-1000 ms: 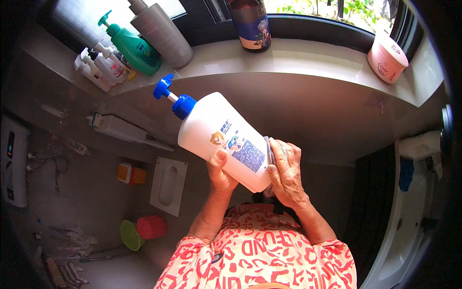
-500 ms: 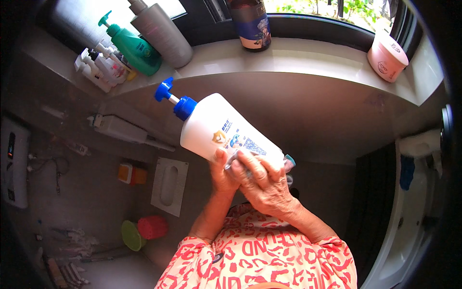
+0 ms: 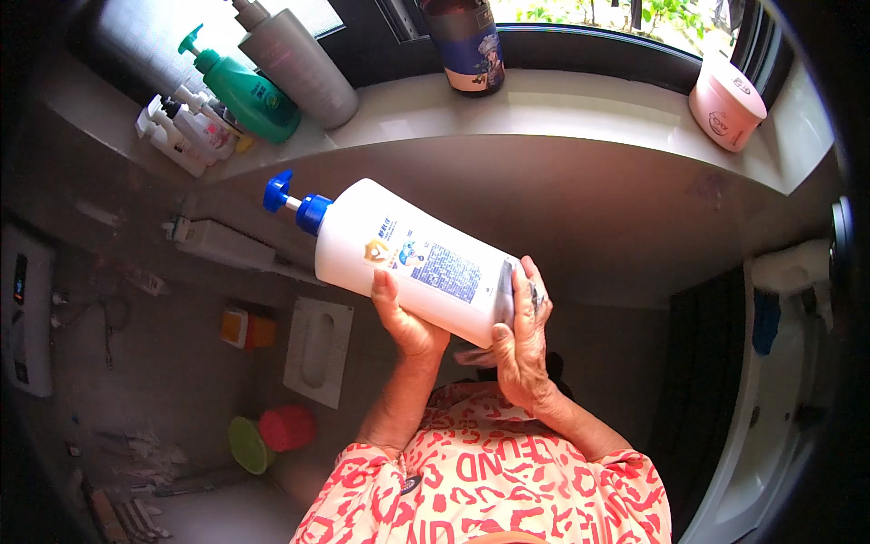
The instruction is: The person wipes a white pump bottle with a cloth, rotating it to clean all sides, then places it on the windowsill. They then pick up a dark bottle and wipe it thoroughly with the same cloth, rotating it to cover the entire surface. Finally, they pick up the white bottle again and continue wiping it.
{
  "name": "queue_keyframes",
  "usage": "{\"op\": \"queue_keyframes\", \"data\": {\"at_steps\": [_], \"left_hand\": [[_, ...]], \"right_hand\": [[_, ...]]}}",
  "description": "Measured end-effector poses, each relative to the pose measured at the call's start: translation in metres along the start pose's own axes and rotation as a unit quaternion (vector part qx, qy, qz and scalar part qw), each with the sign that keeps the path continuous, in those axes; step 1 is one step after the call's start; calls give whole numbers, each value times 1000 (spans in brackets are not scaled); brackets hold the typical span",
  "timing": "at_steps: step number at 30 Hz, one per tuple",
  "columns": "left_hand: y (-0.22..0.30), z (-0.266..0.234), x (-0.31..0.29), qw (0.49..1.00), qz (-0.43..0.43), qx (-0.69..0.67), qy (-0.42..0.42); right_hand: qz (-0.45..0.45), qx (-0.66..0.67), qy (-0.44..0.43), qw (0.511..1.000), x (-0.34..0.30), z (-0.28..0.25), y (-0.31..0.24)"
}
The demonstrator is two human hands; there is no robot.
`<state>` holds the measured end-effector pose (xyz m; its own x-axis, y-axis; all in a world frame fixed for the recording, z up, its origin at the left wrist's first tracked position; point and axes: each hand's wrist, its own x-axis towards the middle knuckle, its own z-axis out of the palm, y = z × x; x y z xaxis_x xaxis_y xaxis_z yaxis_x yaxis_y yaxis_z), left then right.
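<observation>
A white pump bottle (image 3: pixel 408 258) with a blue pump head lies tilted in front of me, its pump toward the upper left. My left hand (image 3: pixel 412 322) grips its lower side, the thumb up on the printed face and the other fingers hidden beneath. At the base, my right hand (image 3: pixel 524 340) presses a thin greyish cloth (image 3: pixel 505 295) around the bottle's end. Part of that cloth shows below the bottle, dark and blurred.
On the window sill (image 3: pixel 580 109) stand a green pump bottle (image 3: pixel 249 95), a grey pump bottle (image 3: pixel 304 72), a dark bottle (image 3: pixel 467 54), a pink tub (image 3: pixel 728 104) and several small bottles. Below are a squat toilet (image 3: pixel 319 349), a red basket (image 3: pixel 288 427) and a white basin (image 3: pixel 761 435).
The bottle has shifted left and tilted flatter. My right hand has slid off the printed face to the base, taking the cloth along. My left hand has moved slightly left with the bottle.
</observation>
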<state>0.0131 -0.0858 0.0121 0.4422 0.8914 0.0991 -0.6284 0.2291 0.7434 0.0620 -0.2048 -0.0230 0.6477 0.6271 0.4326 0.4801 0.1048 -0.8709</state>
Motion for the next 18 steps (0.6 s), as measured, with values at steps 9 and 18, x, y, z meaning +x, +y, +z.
{"op": "queue_keyframes", "data": {"at_steps": [9,18], "left_hand": [[-6,13,0,996,76,19,31],[1,17,-3,998,63,-6,24]], "right_hand": [[101,130,-78,983,-15,-17,-4],[152,255,47,954,32,-9,-7]]}}
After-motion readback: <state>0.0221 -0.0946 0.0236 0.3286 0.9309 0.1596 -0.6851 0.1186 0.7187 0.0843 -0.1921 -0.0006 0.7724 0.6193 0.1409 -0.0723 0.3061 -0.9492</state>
